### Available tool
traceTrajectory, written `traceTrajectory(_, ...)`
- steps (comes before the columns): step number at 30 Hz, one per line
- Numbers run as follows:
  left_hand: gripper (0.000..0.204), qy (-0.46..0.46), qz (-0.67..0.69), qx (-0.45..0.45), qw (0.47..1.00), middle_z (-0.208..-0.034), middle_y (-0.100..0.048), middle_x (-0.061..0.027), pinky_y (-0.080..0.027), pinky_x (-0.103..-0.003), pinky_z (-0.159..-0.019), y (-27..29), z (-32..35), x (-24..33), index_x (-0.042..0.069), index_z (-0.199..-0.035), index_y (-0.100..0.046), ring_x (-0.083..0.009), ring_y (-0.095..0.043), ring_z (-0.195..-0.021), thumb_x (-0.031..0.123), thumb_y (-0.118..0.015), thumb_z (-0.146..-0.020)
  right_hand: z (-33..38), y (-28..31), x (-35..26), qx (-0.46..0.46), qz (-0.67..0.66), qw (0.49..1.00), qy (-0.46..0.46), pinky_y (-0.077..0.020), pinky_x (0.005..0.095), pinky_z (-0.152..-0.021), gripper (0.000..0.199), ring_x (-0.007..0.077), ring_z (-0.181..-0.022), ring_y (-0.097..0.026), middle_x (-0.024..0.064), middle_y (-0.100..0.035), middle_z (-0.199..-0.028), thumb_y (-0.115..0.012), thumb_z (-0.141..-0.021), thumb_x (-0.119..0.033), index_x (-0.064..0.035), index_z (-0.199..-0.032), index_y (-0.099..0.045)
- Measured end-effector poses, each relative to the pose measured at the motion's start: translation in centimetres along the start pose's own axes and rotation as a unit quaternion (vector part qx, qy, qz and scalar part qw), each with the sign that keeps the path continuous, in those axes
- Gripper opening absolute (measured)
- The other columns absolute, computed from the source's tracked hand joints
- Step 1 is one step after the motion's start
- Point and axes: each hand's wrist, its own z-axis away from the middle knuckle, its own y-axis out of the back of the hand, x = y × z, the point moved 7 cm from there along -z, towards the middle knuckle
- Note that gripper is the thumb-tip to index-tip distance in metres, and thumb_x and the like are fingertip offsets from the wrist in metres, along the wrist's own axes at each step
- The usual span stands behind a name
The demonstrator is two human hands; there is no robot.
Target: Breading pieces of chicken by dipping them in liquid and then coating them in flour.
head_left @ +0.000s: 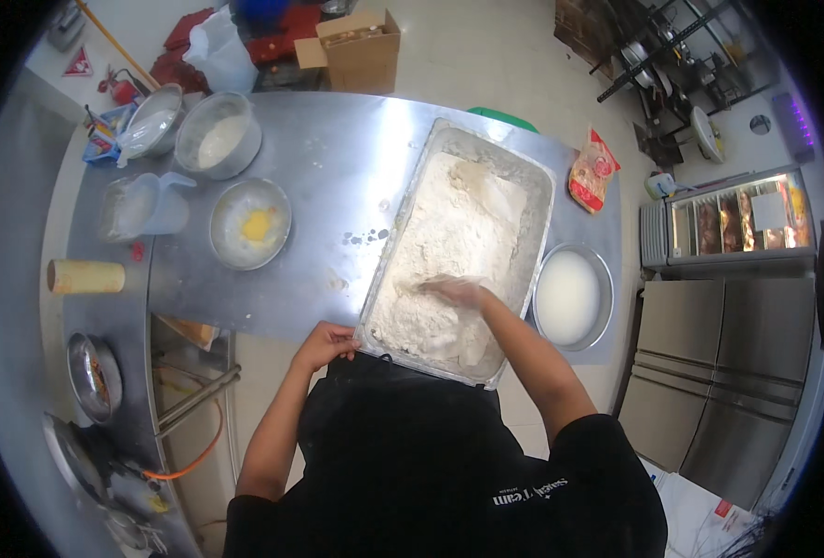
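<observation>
A large rectangular metal tray lies slantwise on the steel table, its near end overhanging the edge close to my body. White flour fills much of it, heaped unevenly, with a paler patch toward the far right. My right hand reaches into the flour near the middle; it is somewhat blurred and its fingertips are dusted or sunk in. At the tray's near left corner, my left hand grips the rim with fingers curled over it. Right of the tray stands a round metal bowl of whitish liquid.
On the steel table, a metal bowl holds something yellow. Behind it stand a plastic tub, a clear jug and a covered bowl. A red packet lies at the far right; a yellow cylinder is left.
</observation>
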Motion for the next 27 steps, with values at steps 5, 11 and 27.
traceTrajectory(5, 0.022, 0.001, -0.026, -0.001, 1.0, -0.064, -0.062, -0.0011, -0.041, -0.021, -0.053, 0.1, 0.2, 0.0, 0.003, -0.104, -0.07, -0.006, -0.055, -0.056, 0.009, -0.066, -0.083, 5.3, 3.0, -7.8, 0.04, 0.06, 0.981, -0.179, -0.0389, 0.04, -0.099, 0.054, 0.0331, -0.117, -0.051, 0.0221, -0.052, -0.128, -0.044, -0.091, -0.048, -0.0059, -0.123, -0.056)
traceTrajectory(11, 0.015, 0.009, 0.001, 0.006, 1.0, -0.066, -0.062, -0.0025, -0.042, -0.023, -0.053, 0.2, 0.1, 0.4, 0.0, -0.094, -0.07, -0.0092, -0.056, -0.057, 0.008, -0.066, -0.081, 1.2, -5.5, -15.5, 0.038, 0.399, 0.893, 0.203, -0.0472, 0.0393, -0.073, 0.034, 0.0267, -0.077, -0.061, 0.0137, -0.061, -0.075, -0.052, -0.084, -0.036, -0.0049, -0.079, -0.064)
traceTrajectory(27, 0.019, -0.011, 0.014, 0.055, 0.998, -0.066, -0.062, -0.0017, -0.041, -0.023, -0.053, 0.0, 1.1, 0.3, 0.001, -0.099, -0.07, -0.0088, -0.056, -0.056, 0.012, -0.066, -0.084, 3.7, 8.4, -5.9, 0.133, 0.27, 0.948, 0.1, -0.0501, 0.0423, -0.074, 0.031, 0.0258, -0.09, -0.063, 0.0146, -0.065, -0.103, -0.057, -0.084, -0.031, -0.0101, -0.105, -0.065)
